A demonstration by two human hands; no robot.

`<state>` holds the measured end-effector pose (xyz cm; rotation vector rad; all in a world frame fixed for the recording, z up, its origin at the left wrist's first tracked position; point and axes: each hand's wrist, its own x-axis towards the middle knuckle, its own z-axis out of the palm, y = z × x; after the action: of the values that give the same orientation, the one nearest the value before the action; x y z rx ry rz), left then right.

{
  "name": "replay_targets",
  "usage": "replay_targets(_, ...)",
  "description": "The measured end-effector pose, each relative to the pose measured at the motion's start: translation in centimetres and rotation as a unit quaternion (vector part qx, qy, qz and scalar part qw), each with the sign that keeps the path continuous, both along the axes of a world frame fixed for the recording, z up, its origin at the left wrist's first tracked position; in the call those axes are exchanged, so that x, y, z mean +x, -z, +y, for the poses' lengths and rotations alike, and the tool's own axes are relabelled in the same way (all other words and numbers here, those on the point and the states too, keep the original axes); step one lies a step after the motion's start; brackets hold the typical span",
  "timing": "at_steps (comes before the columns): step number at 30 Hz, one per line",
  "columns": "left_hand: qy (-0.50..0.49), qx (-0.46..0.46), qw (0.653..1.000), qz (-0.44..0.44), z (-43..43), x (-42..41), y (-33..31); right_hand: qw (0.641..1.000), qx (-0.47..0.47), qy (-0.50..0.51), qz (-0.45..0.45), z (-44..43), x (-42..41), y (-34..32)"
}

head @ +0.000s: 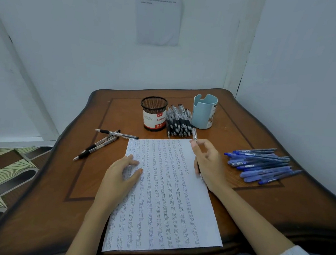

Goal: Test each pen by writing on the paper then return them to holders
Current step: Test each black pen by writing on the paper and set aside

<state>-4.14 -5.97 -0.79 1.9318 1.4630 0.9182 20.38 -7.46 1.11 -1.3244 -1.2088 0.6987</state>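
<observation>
Paper [163, 198], covered in columns of test marks, lies lengthwise from the near edge of the table [54, 209] toward its centre. Your left hand [122, 172] rests on the sheet's left margin, fingers straight and spread, gripping nothing; press it flat so the sheet cannot slide under the stroke. Your right hand [208, 165] is at the sheet's right edge, fingers curled round a clear pen [194, 134] whose back end points toward the far edge. Whether its tip touches the paper cannot be told. Little blank space appears to remain, so choose a bare spot and write with light, even pressure. Blue pens [261, 166] lie heaped near the right edge, three loose pens [100, 143] near the left edge. Toward the far edge stand the mesh holder [153, 114] and the light-blue holder [204, 112], with black-grip pens [178, 122] piled between them.
</observation>
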Motion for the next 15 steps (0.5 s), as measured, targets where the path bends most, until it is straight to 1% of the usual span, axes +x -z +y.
replay_targets(4,0.001,0.000,1.000,-0.005,-0.01,0.01,0.03,1.000,-0.010,0.000,-0.008,0.00,-0.03,-0.13)
replay_targets(9,0.000,-0.002,1.000,-0.004,0.06,-0.05,0.12,0.999,-0.015,-0.033,-0.010,-0.16,-0.17,-0.32)
replay_targets(15,0.000,-0.007,1.000,-0.010,0.05,-0.02,0.12,0.998,-0.045,-0.045,-0.026,-0.01,-0.47,-0.27)
